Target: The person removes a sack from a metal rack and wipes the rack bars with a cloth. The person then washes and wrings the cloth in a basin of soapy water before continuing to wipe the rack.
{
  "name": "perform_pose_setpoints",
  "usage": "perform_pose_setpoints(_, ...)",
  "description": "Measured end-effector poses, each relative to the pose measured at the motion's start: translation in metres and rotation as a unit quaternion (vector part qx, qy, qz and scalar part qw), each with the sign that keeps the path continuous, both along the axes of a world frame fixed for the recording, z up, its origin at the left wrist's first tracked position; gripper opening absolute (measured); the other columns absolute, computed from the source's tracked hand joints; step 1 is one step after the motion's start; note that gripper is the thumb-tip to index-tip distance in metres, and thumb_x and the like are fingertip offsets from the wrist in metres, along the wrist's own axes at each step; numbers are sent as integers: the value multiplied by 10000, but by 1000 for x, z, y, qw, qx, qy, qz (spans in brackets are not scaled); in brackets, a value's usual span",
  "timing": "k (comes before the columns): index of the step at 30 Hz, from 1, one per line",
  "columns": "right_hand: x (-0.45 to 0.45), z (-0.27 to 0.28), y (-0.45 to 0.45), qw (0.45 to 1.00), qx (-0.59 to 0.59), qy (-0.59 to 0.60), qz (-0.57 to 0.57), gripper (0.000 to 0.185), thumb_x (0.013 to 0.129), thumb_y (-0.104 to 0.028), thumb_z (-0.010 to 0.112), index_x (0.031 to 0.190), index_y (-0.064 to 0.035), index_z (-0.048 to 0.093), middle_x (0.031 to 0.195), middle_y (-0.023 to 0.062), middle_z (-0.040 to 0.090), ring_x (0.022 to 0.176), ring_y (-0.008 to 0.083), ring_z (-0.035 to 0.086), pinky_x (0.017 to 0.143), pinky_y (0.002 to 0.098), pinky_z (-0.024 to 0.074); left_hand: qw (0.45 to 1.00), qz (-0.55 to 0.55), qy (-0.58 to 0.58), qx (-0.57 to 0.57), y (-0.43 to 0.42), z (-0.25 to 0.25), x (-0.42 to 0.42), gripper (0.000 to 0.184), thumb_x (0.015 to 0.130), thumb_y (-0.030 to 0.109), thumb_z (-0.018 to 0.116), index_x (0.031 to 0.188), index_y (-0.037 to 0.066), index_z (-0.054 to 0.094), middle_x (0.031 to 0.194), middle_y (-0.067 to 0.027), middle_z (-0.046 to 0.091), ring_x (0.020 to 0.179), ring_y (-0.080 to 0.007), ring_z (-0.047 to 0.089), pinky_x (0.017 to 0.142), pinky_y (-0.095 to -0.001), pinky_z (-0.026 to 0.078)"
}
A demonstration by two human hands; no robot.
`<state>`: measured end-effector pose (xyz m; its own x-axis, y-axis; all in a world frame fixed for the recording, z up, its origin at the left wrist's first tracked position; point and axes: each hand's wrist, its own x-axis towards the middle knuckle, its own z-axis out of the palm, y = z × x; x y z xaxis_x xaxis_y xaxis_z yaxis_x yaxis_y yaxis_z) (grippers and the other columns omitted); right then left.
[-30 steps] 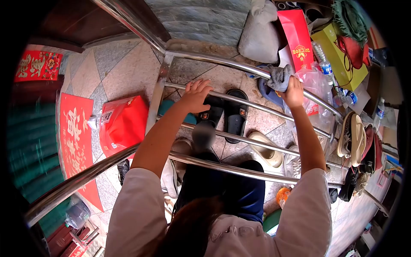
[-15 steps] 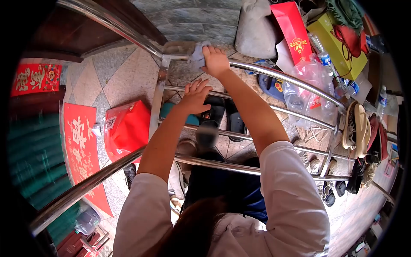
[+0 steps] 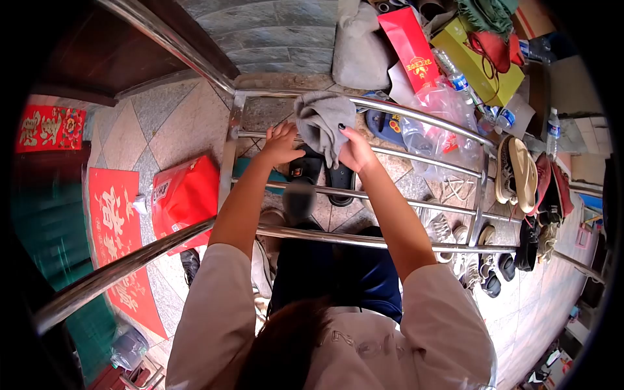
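A grey cloth (image 3: 323, 120) hangs bunched and loosely folded above the upper rails of a metal rack (image 3: 424, 164). My right hand (image 3: 356, 151) grips its lower right edge, thumb on top. To the left of it, my left hand (image 3: 281, 144) lies over the second rail with its fingers stretched out and slightly apart, holding nothing. Black slippers (image 3: 339, 184) show below the cloth, partly hidden behind the rails. Beside them, under my left forearm, is a teal item (image 3: 276, 177), mostly covered.
Shoes (image 3: 517, 175) sit at the rack's right end. Plastic bags (image 3: 432, 120), a red box (image 3: 409, 49) and bottles (image 3: 553, 127) crowd the upper right. A red bag (image 3: 185, 198) and a red paper banner (image 3: 120, 227) are on the left.
My right hand has lifted the cloth off the top rail and brought it down toward me, where it hangs more spread out. My left hand stays near the second rail.
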<state>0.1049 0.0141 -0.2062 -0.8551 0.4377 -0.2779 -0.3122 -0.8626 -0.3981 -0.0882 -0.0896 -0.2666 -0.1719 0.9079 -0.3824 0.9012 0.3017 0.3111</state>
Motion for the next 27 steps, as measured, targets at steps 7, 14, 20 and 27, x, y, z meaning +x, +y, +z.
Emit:
perform_pose_setpoints(7, 155, -51, -48, 989, -97, 75, -77, 472, 702, -185, 577, 1114, 37, 517, 1051, 149, 595, 982, 269, 567, 895, 389, 433, 625, 273, -721, 122, -10, 67, 108, 541, 859, 285, 521, 1328, 108, 317, 1327, -67, 374, 1213, -206, 362, 970, -374, 304)
perform_pose_setpoints(14, 115, 15, -82, 918, 296, -260, 44, 607, 771, -220, 640, 1250, 23, 357, 1177, 128, 488, 1075, 216, 475, 949, 321, 351, 604, 258, -737, 161, -64, 74, 171, 609, 754, 147, 674, 1257, 8, 359, 1189, -60, 475, 1071, -151, 454, 906, -291, 367)
perform_pose_setpoints(20, 46, -30, -131, 717, 631, -287, 67, 715, 718, -371, 662, 1223, 34, 359, 1176, 244, 432, 1101, 369, 425, 939, 399, 339, 647, 394, -511, 406, -98, 64, 118, 349, 726, 37, 666, 1044, -9, 531, 994, -60, 580, 870, -143, 553, 751, -258, 440)
perform_pose_setpoints(27, 74, -32, -183, 510, 763, -382, 108, 513, 739, -345, 613, 1121, -38, 462, 1061, 146, 529, 953, 310, 526, 834, 399, 398, 787, 377, 145, 467, -116, 57, -1, 615, 605, 185, 722, 1154, 70, 469, 1022, -186, 462, 971, -369, 448, 803, -424, 403)
